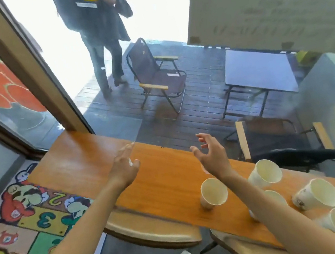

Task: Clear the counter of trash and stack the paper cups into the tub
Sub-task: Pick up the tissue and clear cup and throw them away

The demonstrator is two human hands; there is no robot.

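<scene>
Paper cups (213,192) behind and right of the spread fingers (202,137), five on the wooden counter (166,179), all empty, right hand (211,155) open, left hand (124,166) open, neither holding anything, above bare counter

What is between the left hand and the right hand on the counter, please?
Only bare wooden counter shows between the left hand and the right hand in the head view.

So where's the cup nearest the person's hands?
It stands upright on the wooden counter, just left of the right forearm and below the open right hand: the cup is leftmost of five.
</scene>
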